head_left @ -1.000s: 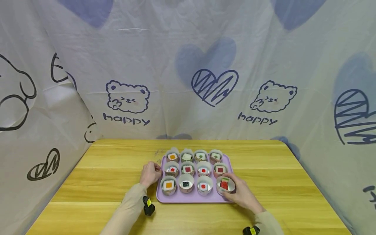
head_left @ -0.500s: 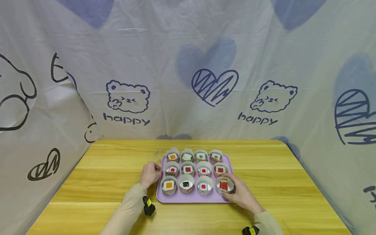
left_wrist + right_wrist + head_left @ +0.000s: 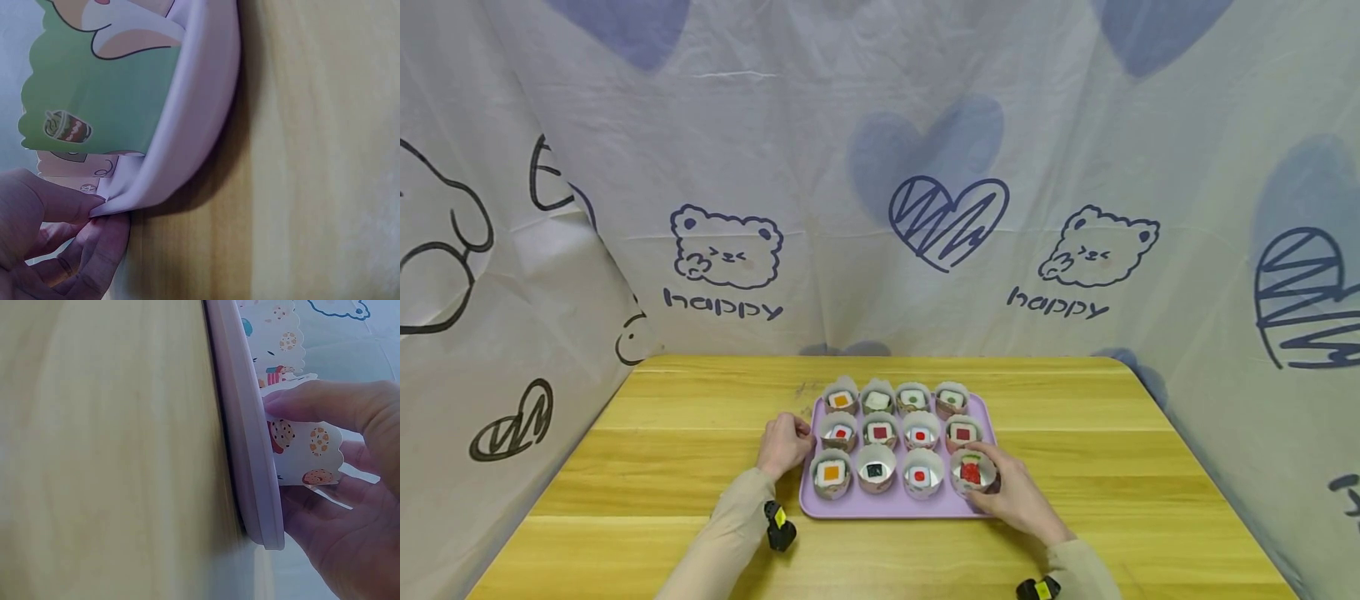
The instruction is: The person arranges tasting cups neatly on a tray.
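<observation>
A lilac tray [image 3: 887,509] bears paper baking cups in three rows, each with a small block-like piece inside. At its left side my left hand [image 3: 785,444] pinches the rim [image 3: 150,181] between thumb and fingers, as the left wrist view shows. My right hand [image 3: 1018,496] grips the baking cup at the front right corner, thumb in front and fingers behind. That cup [image 3: 306,447] is white with printed cookies and sits upright on the tray. A red piece [image 3: 971,473] with a green edge lies in it.
The tray stands on a wooden table [image 3: 685,467]. Behind and beside the table hangs a pale cloth [image 3: 827,208] printed with bears and hearts. A neighbouring cup [image 3: 922,476] stands left of the gripped one, and another cup [image 3: 962,432] is just behind it.
My right hand has shifted slightly left with the cup that holds the red piece. The left hand and the tray look the same.
</observation>
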The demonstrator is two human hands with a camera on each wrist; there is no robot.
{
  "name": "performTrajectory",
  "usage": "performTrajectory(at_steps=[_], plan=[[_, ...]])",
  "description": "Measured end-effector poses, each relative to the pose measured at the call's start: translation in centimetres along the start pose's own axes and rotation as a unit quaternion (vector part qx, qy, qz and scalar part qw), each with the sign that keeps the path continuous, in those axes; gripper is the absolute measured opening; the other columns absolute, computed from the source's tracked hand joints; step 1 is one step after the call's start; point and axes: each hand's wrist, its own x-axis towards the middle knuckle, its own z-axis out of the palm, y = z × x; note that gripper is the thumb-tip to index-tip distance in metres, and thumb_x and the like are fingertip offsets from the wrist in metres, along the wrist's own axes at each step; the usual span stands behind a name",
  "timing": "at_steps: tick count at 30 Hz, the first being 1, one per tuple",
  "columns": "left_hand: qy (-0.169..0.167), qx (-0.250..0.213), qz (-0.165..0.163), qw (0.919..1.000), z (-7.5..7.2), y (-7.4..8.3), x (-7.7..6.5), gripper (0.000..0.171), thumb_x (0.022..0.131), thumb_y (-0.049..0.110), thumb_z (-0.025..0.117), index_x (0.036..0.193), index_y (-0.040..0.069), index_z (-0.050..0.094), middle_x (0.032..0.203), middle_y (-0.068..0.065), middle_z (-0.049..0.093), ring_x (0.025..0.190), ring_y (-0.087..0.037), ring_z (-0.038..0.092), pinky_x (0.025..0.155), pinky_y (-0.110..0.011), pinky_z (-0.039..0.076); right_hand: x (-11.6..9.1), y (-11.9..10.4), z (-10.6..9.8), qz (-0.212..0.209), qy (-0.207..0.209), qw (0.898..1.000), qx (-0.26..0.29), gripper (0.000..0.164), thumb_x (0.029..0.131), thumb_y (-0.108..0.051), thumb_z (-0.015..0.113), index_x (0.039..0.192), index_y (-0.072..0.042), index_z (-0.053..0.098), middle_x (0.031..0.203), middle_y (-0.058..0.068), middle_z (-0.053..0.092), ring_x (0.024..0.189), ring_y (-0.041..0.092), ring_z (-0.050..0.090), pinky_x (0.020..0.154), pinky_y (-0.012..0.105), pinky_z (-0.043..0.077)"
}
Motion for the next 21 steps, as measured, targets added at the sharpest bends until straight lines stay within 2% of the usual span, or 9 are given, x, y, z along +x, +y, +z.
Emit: performTrajectory(at_steps=[6,14,21], plan=[[0.001,-0.001,0.002,1.0,0.0,0.03,-0.05,0.012,0.077,0.006,0.069,0.086,0.0,0.075,0.08,-0.01,0.074,0.077,-0.023,0.068,0.075,-0.038,0.056,-0.07,0.07,-0.12,-0.008,-0.011,1.0,0.004,0.066,0.076,-0.003,0.082,0.136,-0.011,0.057,0.125,0.017,0.066,0.112,0.028,0.064,0.089,0.03,0.053],[-0.002,-0.001,0.0,1.0,-0.03,0.02,-0.05,0.012,0.078,0.006,0.069,0.087,0.0,0.075,0.081,-0.011,0.075,0.077,-0.023,0.068,0.074,-0.038,0.056,-0.15,0.04,-0.15,-0.016,-0.011,1.0,0.008,0.065,0.076,-0.003,0.082,0.136,-0.01,0.057,0.125,0.018,0.066,0.113,0.03,0.064,0.091,0.032,0.054],[-0.006,-0.001,0.002,1.0,-0.11,0.03,-0.03,0.013,0.079,0.006,0.069,0.088,-0.001,0.075,0.082,-0.012,0.075,0.077,-0.023,0.068,0.075,-0.039,0.056,-0.15,-0.21,-0.25,-0.006,-0.009,1.0,0.009,0.066,0.076,-0.003,0.083,0.136,-0.011,0.057,0.126,0.017,0.066,0.115,0.03,0.063,0.093,0.039,0.054]])
